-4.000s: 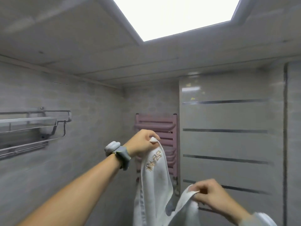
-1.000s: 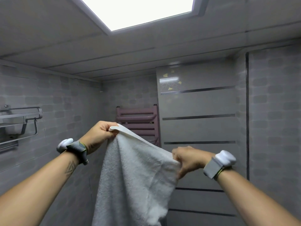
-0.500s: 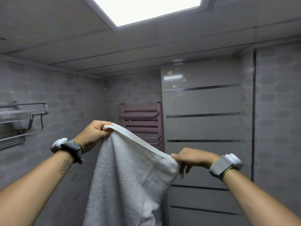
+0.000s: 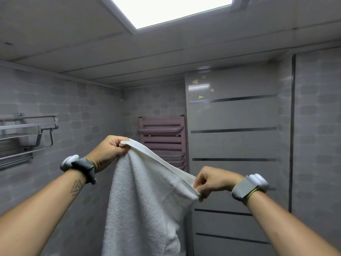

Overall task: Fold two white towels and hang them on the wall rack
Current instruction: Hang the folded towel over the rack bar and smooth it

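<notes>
Head view — both hands' fingers (image 4: 200, 183) pinch towel (image 4: 145, 196).

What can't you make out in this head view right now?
- White towel: lower end cut off by bottom edge, fold state unclear.
- Second towel: not in view.
- Metal wall rack: left part cut off by frame edge.
- Pink radiator rack: lower rungs hidden behind the towel.

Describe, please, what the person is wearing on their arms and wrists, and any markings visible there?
Both forearms are bare, with no sleeves. Each wrist carries a grey fabric strap with a yellow-green edge and a rounded white plastic device: one on the left wrist, one on the right wrist. The left forearm bears a dark triangular line tattoo.
</notes>
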